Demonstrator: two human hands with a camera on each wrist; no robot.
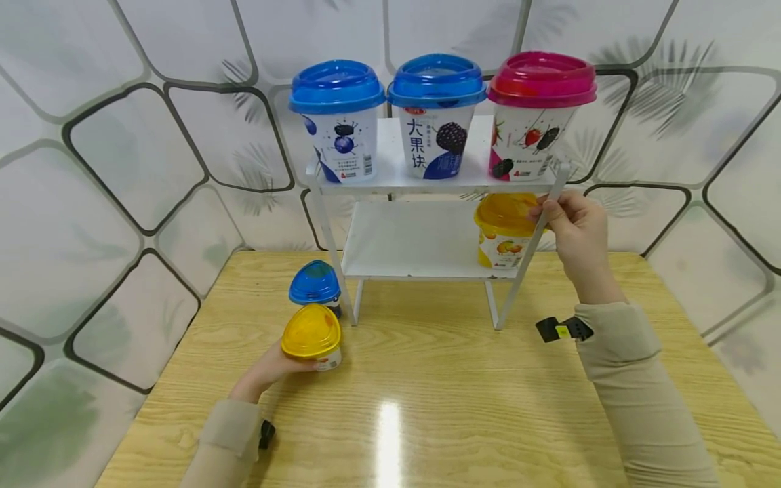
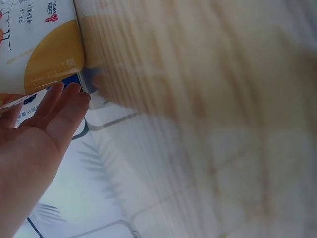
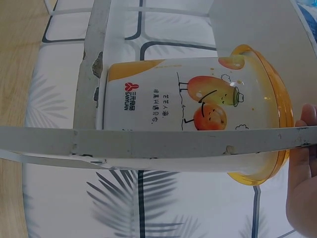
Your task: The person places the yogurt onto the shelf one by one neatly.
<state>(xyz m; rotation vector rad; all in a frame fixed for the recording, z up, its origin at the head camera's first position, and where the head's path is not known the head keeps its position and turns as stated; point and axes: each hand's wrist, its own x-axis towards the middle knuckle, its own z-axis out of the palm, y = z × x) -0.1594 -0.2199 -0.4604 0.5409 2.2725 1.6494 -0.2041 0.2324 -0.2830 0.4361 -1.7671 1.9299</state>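
Observation:
My left hand grips a yellow-lidded yogurt cup at the table's left side, thumb on its near side. Fingers run along the far side of that cup in the left wrist view. Just behind it stands a blue-lidded cup, partly hidden. At the right end of a white two-tier rack, another yellow-lidded yogurt cup stands on the lower shelf. My right hand reaches in past the rack's right leg and holds this cup at its lid, with fingertips at the rim.
Along the top shelf stand two blue-lidded cups and a pink-lidded cup. The rack's slanted legs frame both sides of the shelves. Behind the wooden table is a patterned wall.

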